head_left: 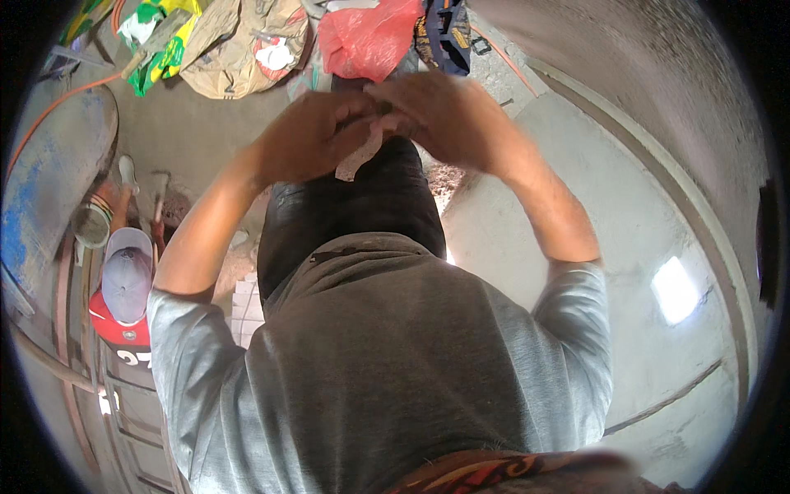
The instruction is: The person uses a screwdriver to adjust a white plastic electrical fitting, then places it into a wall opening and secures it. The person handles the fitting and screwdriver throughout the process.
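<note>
My left hand (317, 136) and my right hand (448, 119) meet in front of me, above my dark trousers. Between them hangs a small, thin, pale strip with a ragged edge (360, 160); its material is unclear. The left fingers are curled around its side. My right fingertips pinch near its upper end, partly smeared by motion. Just beyond the hands lies a crumpled red plastic bag (366, 37).
A brown paper sack (239, 53), a green and yellow bag (160, 37) and a dark printed bag (444, 41) lie ahead. At left, a person in a grey cap (127, 284) crouches near a bucket (92, 224) and a blue-stained board (62, 181). A grey slab (601, 222) lies right.
</note>
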`<state>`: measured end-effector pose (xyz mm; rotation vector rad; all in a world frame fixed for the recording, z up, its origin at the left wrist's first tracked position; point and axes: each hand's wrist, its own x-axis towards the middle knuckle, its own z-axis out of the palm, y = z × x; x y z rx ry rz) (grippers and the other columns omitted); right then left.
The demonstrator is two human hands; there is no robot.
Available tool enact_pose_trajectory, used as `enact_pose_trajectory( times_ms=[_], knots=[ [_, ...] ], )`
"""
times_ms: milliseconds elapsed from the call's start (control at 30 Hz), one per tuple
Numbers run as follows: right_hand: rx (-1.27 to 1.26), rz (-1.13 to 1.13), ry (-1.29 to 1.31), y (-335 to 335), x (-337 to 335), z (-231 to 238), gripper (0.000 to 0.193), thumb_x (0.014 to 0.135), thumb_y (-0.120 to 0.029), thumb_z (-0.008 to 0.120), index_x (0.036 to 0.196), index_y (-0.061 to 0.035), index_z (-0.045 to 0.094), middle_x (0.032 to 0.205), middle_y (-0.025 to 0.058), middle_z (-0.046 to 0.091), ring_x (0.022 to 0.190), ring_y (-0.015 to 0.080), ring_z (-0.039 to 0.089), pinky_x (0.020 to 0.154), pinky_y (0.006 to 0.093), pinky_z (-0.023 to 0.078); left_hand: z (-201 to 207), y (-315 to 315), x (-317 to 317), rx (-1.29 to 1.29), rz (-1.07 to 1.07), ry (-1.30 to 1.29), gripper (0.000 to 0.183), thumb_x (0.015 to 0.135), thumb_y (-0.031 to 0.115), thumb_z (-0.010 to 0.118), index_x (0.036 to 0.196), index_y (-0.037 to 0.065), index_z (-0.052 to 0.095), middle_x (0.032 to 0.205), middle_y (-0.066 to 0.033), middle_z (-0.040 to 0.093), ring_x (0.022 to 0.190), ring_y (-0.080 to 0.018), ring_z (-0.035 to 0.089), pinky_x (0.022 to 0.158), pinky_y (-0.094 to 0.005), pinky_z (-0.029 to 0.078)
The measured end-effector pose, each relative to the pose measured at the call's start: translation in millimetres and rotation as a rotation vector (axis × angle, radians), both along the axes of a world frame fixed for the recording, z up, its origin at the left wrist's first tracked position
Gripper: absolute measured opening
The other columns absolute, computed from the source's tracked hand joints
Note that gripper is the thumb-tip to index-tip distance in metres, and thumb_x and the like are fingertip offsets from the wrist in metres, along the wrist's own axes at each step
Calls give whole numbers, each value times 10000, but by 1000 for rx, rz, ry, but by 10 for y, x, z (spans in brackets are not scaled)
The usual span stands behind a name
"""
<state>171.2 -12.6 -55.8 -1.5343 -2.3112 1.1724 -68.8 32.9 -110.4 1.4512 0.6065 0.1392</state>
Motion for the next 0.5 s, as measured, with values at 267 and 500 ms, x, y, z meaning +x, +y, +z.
enact_pose_trajectory(
  times_ms=[267,500],
  knots=[
    [175,63,332,-534,90,890,219,884,-196,746,1029,-65,646,913,70,611,844,276,645,698,393,567,1275,-314,67,-748,-124,127,195,1079,118,542,924,30,623,775,24,576,726,-38,510,643,-247,419],
    [146,157,283,-803,176,1587,187,926,-239,669,963,-61,625,896,68,588,849,247,663,700,391,575,1947,-404,144,-891,-253,180,152,1031,40,520,946,19,644,831,6,635,626,-71,567,578,-249,436]
  ],
)
